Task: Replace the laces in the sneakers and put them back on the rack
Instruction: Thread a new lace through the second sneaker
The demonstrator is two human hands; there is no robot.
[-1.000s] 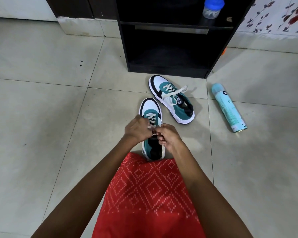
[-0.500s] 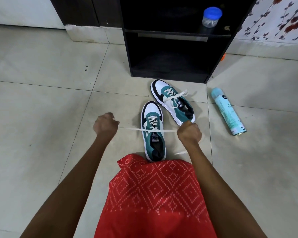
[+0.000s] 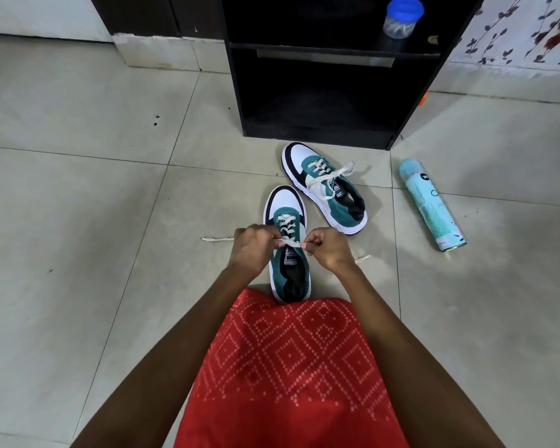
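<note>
Head view, left hand (image 3: 253, 250) and right hand (image 3: 332, 250) pinching lace (image 3: 290, 243) over near sneaker (image 3: 285, 205), blue-lidded jar (image 3: 400, 21) on rack (image 3: 317, 137) shelf.

Smooth, faintly glossy tile floor (image 3: 78, 189). Matt black rack (image 3: 235, 92). Flat woven cloth lace (image 3: 288, 242). Clear plastic jar (image 3: 396, 27). Smooth, satiny can (image 3: 430, 205).

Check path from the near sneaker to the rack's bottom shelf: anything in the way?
Partly: the other sneaker lies between the near sneaker and the rack, offset right; spray can lies off to the side.
</note>
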